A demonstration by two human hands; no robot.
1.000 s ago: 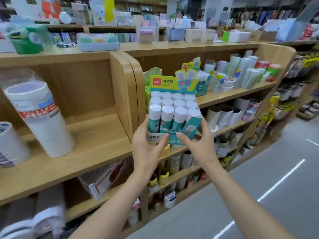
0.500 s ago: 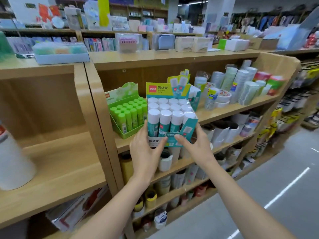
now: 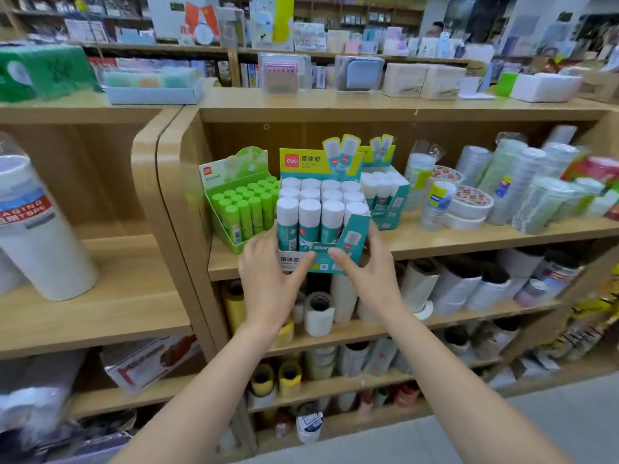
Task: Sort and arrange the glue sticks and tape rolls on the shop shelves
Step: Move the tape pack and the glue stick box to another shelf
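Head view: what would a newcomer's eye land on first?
The teal cardboard box of white-capped glue sticks is dead centre, at the front edge of the wooden shelf, held by the left grip and right grip, both bare hands. A bright green box of green glue sticks stands just left of it; white tape rolls stack to its right.

The brand "deli" and the characters "固体胶" are being shown on the header card of the glue stick box point(image 3: 316, 160) at the centre. "固体胶" is being repeated on its front edge, toward six o'clock. On the big tape roll point(image 3: 40, 236) at nine o'clock, "AGING" is being displayed on a red band; the rest is blurred.
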